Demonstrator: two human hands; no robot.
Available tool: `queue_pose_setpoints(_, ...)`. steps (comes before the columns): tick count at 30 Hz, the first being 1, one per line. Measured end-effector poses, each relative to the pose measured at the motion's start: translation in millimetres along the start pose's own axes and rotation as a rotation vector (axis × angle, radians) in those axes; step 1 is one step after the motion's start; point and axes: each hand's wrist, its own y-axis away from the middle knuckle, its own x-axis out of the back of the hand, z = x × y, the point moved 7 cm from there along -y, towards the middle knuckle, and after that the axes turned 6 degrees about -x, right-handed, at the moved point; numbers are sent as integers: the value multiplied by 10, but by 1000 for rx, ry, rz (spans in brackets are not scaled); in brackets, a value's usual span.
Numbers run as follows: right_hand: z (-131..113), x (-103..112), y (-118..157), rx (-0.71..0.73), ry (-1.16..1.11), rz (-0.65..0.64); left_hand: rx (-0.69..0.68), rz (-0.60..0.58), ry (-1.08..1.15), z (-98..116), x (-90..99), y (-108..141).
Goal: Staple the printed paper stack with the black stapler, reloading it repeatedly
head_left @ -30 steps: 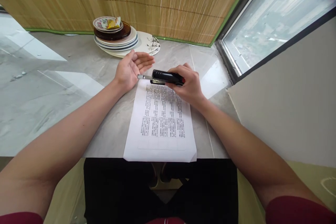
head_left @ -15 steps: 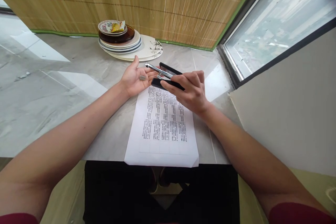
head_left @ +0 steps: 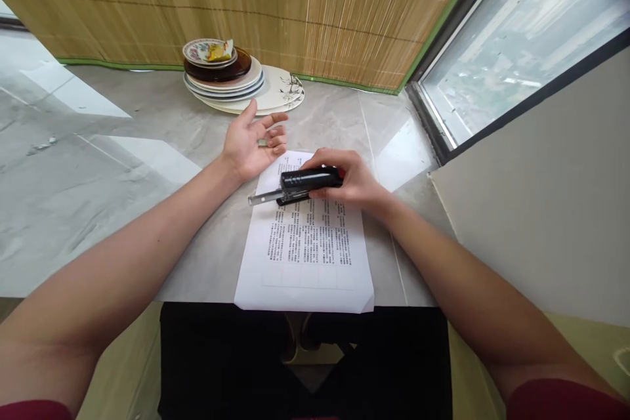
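My right hand [head_left: 357,177] is wrapped round a black stapler [head_left: 310,179], low over the upper part of a printed sheet of paper [head_left: 308,285]. A silvery metal rail [head_left: 266,197] sticks out of the stapler's left end. To the left of it, my left hand [head_left: 249,144] is turned palm up with its fingers curled in. Against those fingers lies a small grey strip of staples [head_left: 262,142], partly covered by them. The paper's near edge hangs slightly over the front of the table.
Behind my left hand stands a stack of plates [head_left: 224,82], with a small yellow wrapper [head_left: 220,51] on top. A bamboo blind [head_left: 275,6] hangs along the back of the grey marbled table [head_left: 123,164]. A window frame [head_left: 433,125] and a white wall [head_left: 541,210] close off the right.
My right hand has lowered the stapler towards the paper and turned it, so its rail points left. The left hand's fingers have curled over the staples, which lay on the open palm before.
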Motion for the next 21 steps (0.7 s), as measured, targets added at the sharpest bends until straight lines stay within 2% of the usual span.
queue_pose_setpoints(5, 5, -68, -14, 12, 84, -84, 26, -82, -63, 57, -206, 123)
queue_pose_setpoints(9, -145, -21, -5, 103, 221, -1, 15, -103, -98, 87, -301, 200)
queue_pose_setpoints(11, -188, -37, 1, 99, 333, 24, 1, -114, -96, 113, -347, 242)
queue_pose_setpoints(16, -142, -215, 6, 67, 598, -59, 67, -297, -67, 77, -530, 334)
queue_pose_setpoints(18, -124, -249, 5, 67, 645, -62, 46, -320, -121, 72, -534, 329)
queue_pose_setpoints(21, -128, -267, 5, 72, 676, -57, -60, -310, -248, 115, -491, 297)
